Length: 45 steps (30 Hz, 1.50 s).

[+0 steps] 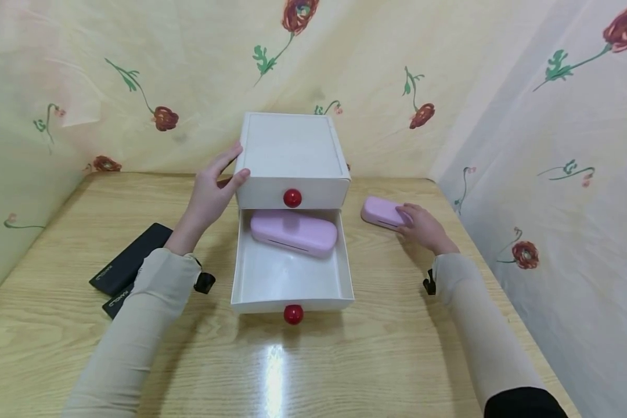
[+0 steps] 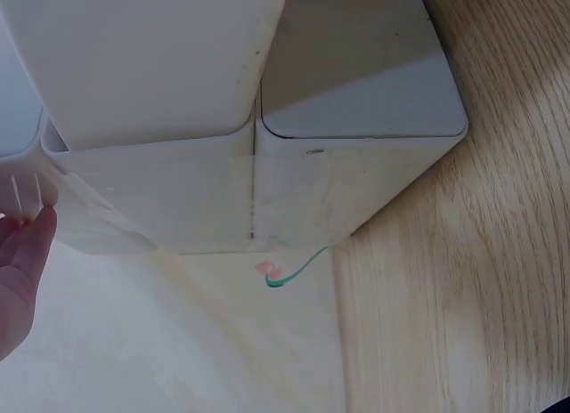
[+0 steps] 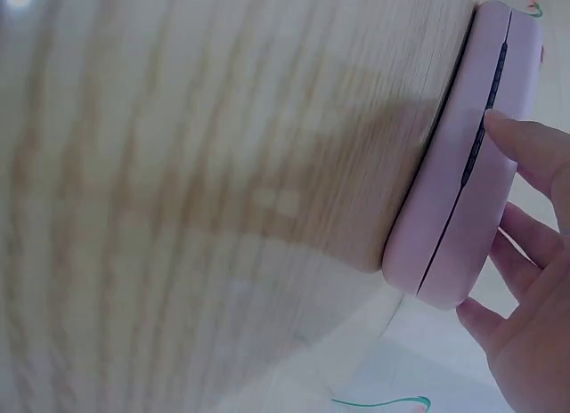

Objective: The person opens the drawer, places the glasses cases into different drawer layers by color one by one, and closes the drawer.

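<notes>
A white drawer unit (image 1: 292, 145) stands near the back of the table, its lower drawer (image 1: 287, 284) pulled out. In that drawer lies a lilac oblong case (image 1: 292, 232) with a dark slit along its front. My left hand (image 1: 214, 186) rests on the unit's upper left side, fingers mostly straight; the left wrist view shows fingertips (image 2: 36, 230) touching a white wall. To the right, my right hand (image 1: 423, 226) grips a second lilac oblong case (image 1: 380, 211) on the table. Its thumb (image 3: 517, 137) presses the slotted side, with the other fingers across the top and end.
Two black flat items (image 1: 133, 258) with pale lettering lie overlapping at left, partly behind the left forearm. Red round knobs (image 1: 292, 198) stick out from both drawer fronts. A flower-patterned cloth (image 1: 209, 69) hangs behind the table and along its sides.
</notes>
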{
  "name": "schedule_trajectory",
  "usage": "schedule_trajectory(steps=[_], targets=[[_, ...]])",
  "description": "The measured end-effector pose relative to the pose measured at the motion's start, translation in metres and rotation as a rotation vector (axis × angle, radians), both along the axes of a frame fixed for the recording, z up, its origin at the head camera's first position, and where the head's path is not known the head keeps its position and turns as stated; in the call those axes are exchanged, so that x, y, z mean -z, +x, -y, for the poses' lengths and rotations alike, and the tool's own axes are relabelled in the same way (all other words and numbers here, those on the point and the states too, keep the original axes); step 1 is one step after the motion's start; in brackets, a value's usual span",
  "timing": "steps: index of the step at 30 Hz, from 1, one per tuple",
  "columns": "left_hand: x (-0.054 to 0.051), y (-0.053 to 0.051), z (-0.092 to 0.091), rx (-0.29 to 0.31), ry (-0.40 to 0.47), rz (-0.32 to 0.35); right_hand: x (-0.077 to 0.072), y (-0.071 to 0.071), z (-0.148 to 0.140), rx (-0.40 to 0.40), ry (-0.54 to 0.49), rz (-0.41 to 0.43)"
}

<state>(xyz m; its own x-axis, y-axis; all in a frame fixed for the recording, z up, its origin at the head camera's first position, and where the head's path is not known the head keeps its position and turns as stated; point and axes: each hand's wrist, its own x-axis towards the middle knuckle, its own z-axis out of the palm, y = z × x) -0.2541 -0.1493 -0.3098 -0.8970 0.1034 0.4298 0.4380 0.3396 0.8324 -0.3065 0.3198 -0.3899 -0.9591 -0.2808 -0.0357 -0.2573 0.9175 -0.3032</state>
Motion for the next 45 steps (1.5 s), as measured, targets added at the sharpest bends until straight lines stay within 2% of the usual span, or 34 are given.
schedule_trajectory(steps=[9, 13, 19, 23, 26, 33, 39, 45], targets=[[-0.003, 0.002, 0.002, -0.004, -0.008, 0.007, -0.002, -0.001, 0.002, 0.031, -0.009, 0.002], [-0.003, 0.003, 0.003, -0.007, -0.008, 0.004, -0.001, -0.001, 0.001, 0.024, -0.015, -0.004], [0.000, 0.000, 0.003, 0.003, -0.007, 0.005, 0.001, -0.002, -0.001, 0.012, 0.040, -0.029], [-0.001, 0.001, 0.003, -0.003, -0.007, -0.003, 0.001, -0.001, 0.001, 0.003, 0.023, -0.022], [-0.003, 0.005, 0.001, 0.002, -0.010, 0.010, 0.003, 0.000, 0.002, -0.001, 0.024, 0.000], [-0.023, 0.026, -0.009, 0.007, -0.020, 0.020, 0.005, 0.003, -0.003, -0.001, 0.069, 0.006], [-0.028, 0.028, -0.010, 0.009, -0.024, 0.022, 0.003, 0.004, -0.004, 0.011, 0.069, 0.020], [-0.028, 0.029, -0.010, 0.016, -0.019, 0.035, -0.005, 0.014, -0.003, 0.004, 0.071, 0.029]])
